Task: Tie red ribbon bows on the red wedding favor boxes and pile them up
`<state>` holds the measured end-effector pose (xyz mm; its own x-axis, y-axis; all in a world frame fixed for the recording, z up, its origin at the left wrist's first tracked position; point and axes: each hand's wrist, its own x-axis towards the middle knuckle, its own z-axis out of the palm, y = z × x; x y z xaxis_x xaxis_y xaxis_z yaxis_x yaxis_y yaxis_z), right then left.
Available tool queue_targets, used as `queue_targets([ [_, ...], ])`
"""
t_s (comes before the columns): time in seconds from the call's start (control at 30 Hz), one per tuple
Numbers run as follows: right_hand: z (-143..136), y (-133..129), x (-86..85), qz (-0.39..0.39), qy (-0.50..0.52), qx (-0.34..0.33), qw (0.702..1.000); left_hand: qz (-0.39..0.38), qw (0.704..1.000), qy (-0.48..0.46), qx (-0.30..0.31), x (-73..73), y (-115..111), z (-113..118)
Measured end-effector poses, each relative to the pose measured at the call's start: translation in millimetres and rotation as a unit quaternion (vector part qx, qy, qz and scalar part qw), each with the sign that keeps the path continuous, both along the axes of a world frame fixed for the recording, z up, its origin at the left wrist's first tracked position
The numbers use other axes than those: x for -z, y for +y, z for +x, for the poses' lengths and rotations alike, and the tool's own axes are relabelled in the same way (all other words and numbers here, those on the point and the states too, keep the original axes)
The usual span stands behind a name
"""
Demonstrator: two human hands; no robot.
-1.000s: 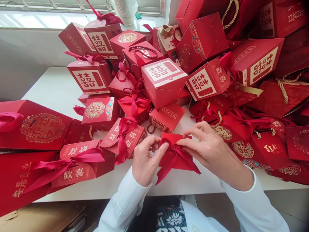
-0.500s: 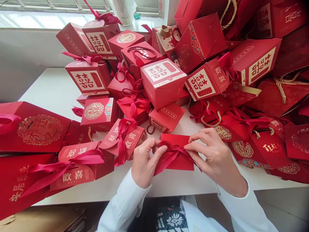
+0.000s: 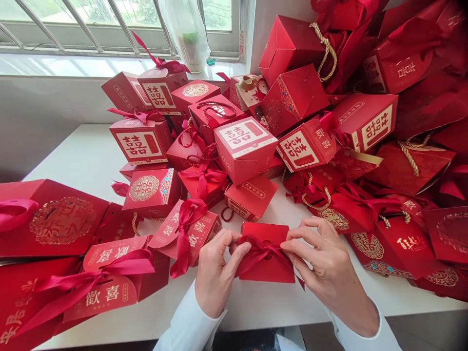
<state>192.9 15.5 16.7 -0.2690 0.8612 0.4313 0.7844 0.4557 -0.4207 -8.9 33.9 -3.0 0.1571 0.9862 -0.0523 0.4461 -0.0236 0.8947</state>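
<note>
A small plain red gift box (image 3: 268, 270) lies on the white table near its front edge. Across its top runs a dark red satin ribbon (image 3: 263, 250), knotted into a bow over a round cut-out. My left hand (image 3: 219, 270) pinches the bow's left loop between thumb and forefinger. On the other side, my right hand (image 3: 321, 270) has its fingertips closed on the right part of the same ribbon. A ribbon tail hangs past the box's right corner. Just left of my left hand sits a box with a ribbon bow (image 3: 188, 234) and gold characters.
Many red gift boxes (image 3: 244, 146) are heaped behind my hands, with rope-handled bags (image 3: 420, 161) to the right. Larger boxes (image 3: 58, 217) stand at the left. The white table (image 3: 73, 156) meets a wall below a barred window, where a plastic-wrapped vase (image 3: 190, 44) stands.
The view has tilted up, so more of the window shows and everything sits lower. Both hands keep their hold on the ribbon, and the bow looks drawn slightly tighter.
</note>
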Motion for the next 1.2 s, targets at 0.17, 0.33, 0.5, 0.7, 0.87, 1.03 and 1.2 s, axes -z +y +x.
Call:
queue_targets([
  [0.17, -3, 0, 1.0, 0.005, 0.008, 0.009, 1.0, 0.015, 1.0, 0.015, 0.012, 2.3, 1, 0],
  [0.33, -4, 1, 2.9, 0.008, 0.0, 0.014, 1.0, 0.057, 0.997, 0.044, 0.016, 6.6, -1, -4],
  [0.5, -1, 0, 3.1, -0.037, 0.015, 0.008, 0.999, 0.267, 0.959, 0.098, 0.007, -8.2, -7, 1],
  [0.7, -1, -1, 3.9, -0.055, 0.0, 0.011, 0.998, 0.387, 0.888, 0.201, 0.143, -12.9, 2, 23],
  [0.87, -2, 3, 5.2, -0.066, 0.017, 0.014, 0.998, 0.435, 0.867, 0.173, 0.169, -4.8, 4, 18],
  [1.03, -3, 7, 5.5, -0.066, 0.017, 0.011, 0.998, 0.497, 0.839, 0.164, 0.146, 3.4, -3, 12],
  [1.2, -3, 10, 7.5, -0.045, -0.005, 0.009, 0.999, 0.527, 0.824, 0.16, 0.134, 1.2, -3, 15],
])
